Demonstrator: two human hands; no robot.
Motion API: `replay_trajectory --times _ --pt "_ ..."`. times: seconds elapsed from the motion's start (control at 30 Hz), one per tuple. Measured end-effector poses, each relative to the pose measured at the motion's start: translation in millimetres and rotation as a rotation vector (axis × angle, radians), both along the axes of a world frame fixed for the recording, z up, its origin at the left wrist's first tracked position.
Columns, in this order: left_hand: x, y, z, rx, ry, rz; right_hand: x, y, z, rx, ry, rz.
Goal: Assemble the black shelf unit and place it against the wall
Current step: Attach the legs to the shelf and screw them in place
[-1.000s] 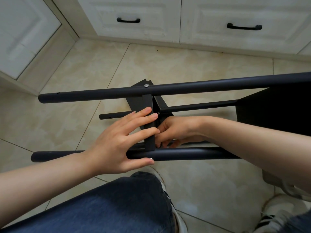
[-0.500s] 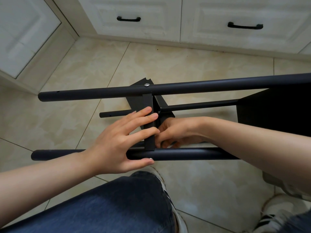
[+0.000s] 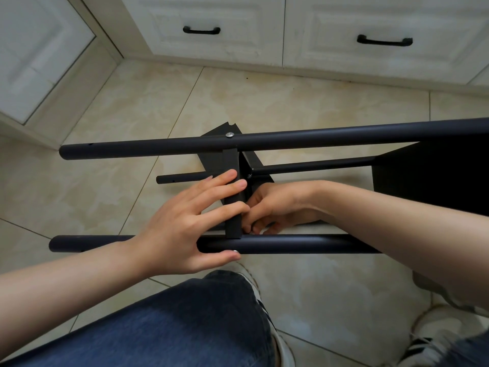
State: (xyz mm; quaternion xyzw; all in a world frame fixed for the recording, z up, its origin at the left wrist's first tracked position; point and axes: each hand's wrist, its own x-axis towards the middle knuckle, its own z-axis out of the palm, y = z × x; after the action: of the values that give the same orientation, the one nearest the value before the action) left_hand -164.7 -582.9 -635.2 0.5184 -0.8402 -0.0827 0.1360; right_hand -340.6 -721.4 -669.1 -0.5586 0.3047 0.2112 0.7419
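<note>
Three black poles (image 3: 317, 140), two shelf panels (image 3: 423, 176), two drawer handles (image 3: 201, 30).

matt black metal shelf tubes (image 3: 291, 140), shiny silver screw head (image 3: 229, 134), glossy marbled floor tiles (image 3: 291, 102), blue denim jeans (image 3: 158, 327), white panelled cabinet fronts (image 3: 238, 22).

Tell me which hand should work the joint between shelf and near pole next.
Right, probably. The right hand has its fingers curled at that joint, while the left hand lies flat across the shelf and the near pole, bracing them.
</note>
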Motion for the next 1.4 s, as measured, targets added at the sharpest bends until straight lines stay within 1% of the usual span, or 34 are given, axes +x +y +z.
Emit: replay_trajectory --times 0.07,0.23,0.4,0.6,0.77,0.93,1.1,1.27,1.4 --pt "0.0 -0.6 -0.1 0.0 0.0 0.001 -1.5 -3.3 0.6 0.037 -0.006 -0.003" --pt "0.5 -1.2 -0.8 -0.002 0.001 0.0 3.2 0.7 -1.2 -0.034 0.009 0.011" --pt "0.0 -1.3 -0.6 -0.006 0.004 -0.001 -0.8 -3.5 0.7 0.069 -0.007 -0.011" --pt "1.0 -1.6 -1.5 -0.008 -0.004 -0.007 4.8 2.0 -1.9 -0.016 0.013 0.009" --pt "1.1 -1.4 -1.4 -0.005 -0.009 -0.002 1.2 -4.1 2.9 0.068 0.003 0.006" --pt "1.9 -1.6 -2.7 -0.01 -0.003 -0.006 6.7 1.5 0.5 -0.028 0.024 0.016" --pt "2.0 -2.2 -1.9 -0.008 -0.01 -0.006 1.8 -5.3 4.0 0.064 0.012 0.006" --pt "1.7 -2.4 -1.0 -0.008 -0.017 -0.006 5.5 2.7 -0.4 -0.036 0.024 0.001" --pt "1.6 -2.6 -0.7 -0.006 -0.021 -0.006 1.8 -1.7 2.7 0.036 0.013 -0.002"
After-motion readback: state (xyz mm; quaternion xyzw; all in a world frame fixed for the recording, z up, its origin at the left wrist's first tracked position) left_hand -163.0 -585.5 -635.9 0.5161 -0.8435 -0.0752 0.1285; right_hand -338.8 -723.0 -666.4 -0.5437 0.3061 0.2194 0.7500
